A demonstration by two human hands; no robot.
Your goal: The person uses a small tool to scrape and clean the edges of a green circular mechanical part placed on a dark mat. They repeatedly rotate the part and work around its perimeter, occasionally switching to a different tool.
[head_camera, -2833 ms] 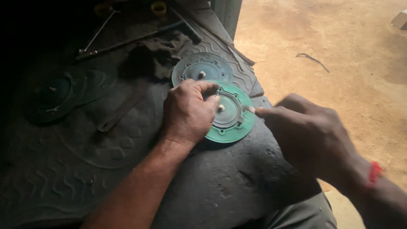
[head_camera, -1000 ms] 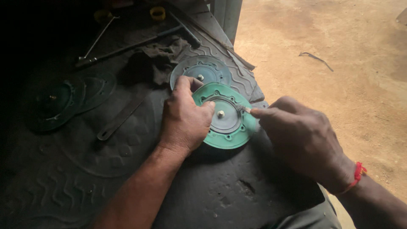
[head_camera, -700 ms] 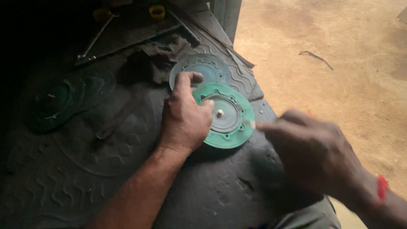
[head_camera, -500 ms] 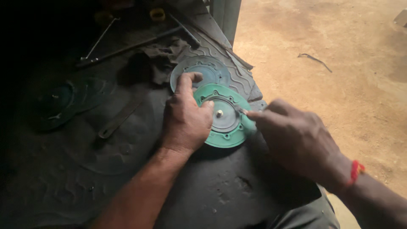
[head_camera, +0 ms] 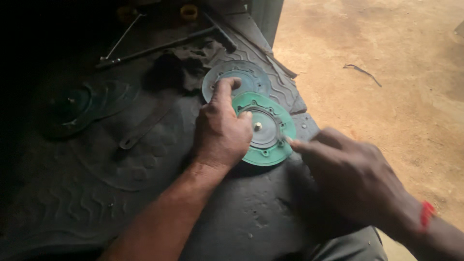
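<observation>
No packages, labels, signs or screens in view.
</observation>
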